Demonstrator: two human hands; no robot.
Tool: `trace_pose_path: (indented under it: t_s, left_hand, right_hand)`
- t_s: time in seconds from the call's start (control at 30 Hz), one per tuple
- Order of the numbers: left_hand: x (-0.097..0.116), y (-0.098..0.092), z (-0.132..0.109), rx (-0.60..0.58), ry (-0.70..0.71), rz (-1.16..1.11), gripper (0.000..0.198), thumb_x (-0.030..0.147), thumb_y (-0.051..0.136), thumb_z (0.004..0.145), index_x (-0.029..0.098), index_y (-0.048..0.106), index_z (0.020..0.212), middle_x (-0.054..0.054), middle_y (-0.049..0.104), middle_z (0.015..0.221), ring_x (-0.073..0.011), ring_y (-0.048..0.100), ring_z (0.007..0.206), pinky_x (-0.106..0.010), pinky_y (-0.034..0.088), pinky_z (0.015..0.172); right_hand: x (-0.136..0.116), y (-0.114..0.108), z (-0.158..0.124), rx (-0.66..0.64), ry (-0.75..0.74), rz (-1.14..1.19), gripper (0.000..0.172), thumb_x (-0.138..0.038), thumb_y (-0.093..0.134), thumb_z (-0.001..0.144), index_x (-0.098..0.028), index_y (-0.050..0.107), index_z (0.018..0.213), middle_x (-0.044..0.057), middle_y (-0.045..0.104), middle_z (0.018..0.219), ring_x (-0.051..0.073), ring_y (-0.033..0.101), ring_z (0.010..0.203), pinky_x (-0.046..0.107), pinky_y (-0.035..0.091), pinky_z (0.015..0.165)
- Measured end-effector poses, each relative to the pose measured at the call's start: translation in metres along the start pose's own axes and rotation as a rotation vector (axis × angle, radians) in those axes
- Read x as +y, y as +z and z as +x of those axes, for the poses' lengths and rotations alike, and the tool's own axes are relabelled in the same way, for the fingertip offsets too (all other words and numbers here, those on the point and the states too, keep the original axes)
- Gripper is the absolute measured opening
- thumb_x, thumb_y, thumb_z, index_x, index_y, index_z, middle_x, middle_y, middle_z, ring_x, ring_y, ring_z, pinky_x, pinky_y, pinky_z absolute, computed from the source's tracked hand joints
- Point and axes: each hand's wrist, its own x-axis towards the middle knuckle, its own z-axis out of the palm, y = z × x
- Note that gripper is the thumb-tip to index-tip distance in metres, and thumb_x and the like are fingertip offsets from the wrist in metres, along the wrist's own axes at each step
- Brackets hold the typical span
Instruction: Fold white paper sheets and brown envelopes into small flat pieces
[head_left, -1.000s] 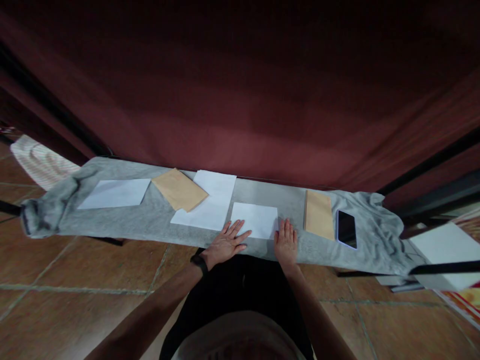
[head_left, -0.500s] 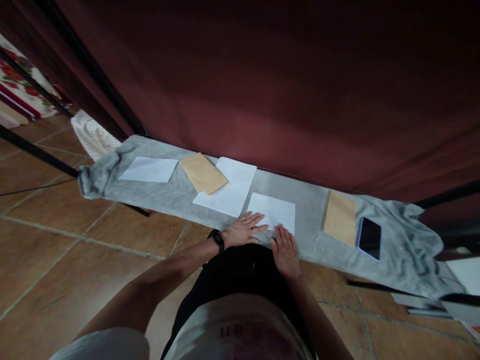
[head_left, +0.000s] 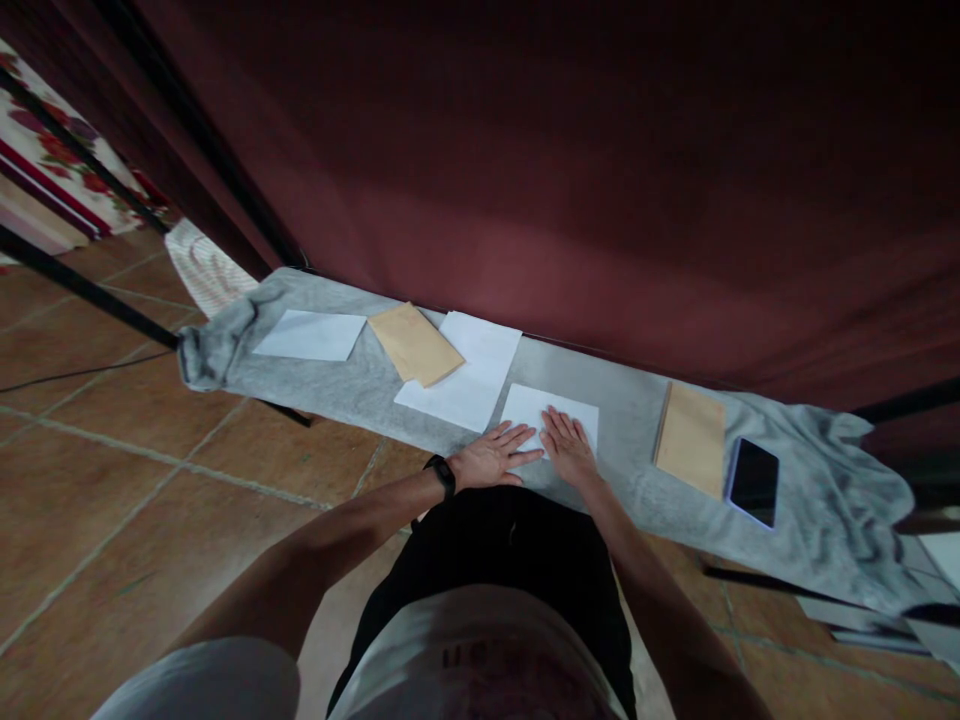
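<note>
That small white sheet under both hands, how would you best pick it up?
Probably by its far right corner, coming in from the right. The small white sheet lies flat on the grey cloth, and the left hand and right hand cover its near edge, so only the far side is free. A thumb could slide under there and pinch.

matt white paper sheet (head_left: 559,415), grey felt cloth (head_left: 360,385)

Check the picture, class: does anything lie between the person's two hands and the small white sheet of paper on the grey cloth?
Nothing visible does. The right hand lies flat on the small white sheet of paper, and the left hand touches its near left corner. The flat tan paper envelope lies apart, to the right.
</note>
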Motion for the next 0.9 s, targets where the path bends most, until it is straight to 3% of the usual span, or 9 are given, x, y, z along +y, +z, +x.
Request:
trace_pose_path:
  t_s: [0.17, 0.3, 0.6, 0.73, 0.9]
  left_hand:
    - [-0.002, 0.002, 0.000, 0.052, 0.026, 0.000, 0.070, 0.053, 0.060, 0.095, 0.032, 0.034, 0.156, -0.008, 0.016, 0.169, -0.0277, 0.019, 0.155, -0.047, 0.015, 0.126]
    - [-0.004, 0.001, 0.001, 0.038, 0.024, -0.009, 0.068, 0.054, 0.058, 0.096, 0.035, 0.033, 0.156, -0.006, 0.015, 0.170, -0.0267, 0.017, 0.156, -0.047, 0.014, 0.127]
    - [0.006, 0.005, 0.009, 0.035, -0.101, -0.042, 0.058, 0.052, 0.031, 0.106, 0.025, 0.031, 0.158, -0.009, 0.026, 0.167, -0.0213, 0.021, 0.155, -0.044, 0.013, 0.127]
    - [0.004, 0.014, 0.034, 0.046, -0.165, -0.054, 0.059, 0.049, 0.021, 0.108, 0.021, 0.030, 0.158, -0.010, 0.029, 0.165, -0.0214, 0.022, 0.155, -0.047, 0.014, 0.126]
    - [-0.006, 0.026, 0.072, 0.110, -0.234, -0.013, 0.059, 0.044, 0.017, 0.107, 0.018, 0.028, 0.159, -0.011, 0.027, 0.165, -0.0231, 0.019, 0.155, -0.051, 0.014, 0.126]
  right_hand:
    - [0.016, -0.002, 0.024, -0.002, 0.091, -0.007, 0.055, -0.038, 0.025, 0.107, -0.022, 0.030, 0.159, 0.006, 0.030, 0.165, 0.023, 0.031, 0.151, 0.046, 0.020, 0.124]
    - [0.014, -0.006, 0.026, 0.021, 0.123, 0.000, 0.056, -0.037, 0.026, 0.107, -0.016, 0.032, 0.158, 0.010, 0.030, 0.165, 0.025, 0.029, 0.152, 0.048, 0.020, 0.123]
    - [-0.003, -0.004, -0.040, 0.085, 0.004, 0.009, 0.051, -0.037, 0.034, 0.106, -0.025, 0.036, 0.156, 0.005, 0.034, 0.164, 0.027, 0.032, 0.150, 0.052, 0.020, 0.123]
    - [-0.008, -0.007, -0.062, 0.088, -0.018, 0.012, 0.050, -0.041, 0.038, 0.106, -0.030, 0.038, 0.155, 0.003, 0.035, 0.163, 0.027, 0.033, 0.150, 0.054, 0.019, 0.123]
    - [-0.011, -0.013, -0.067, 0.060, -0.005, 0.036, 0.048, -0.043, 0.036, 0.107, -0.034, 0.040, 0.153, -0.001, 0.039, 0.161, 0.027, 0.037, 0.148, 0.053, 0.018, 0.124]
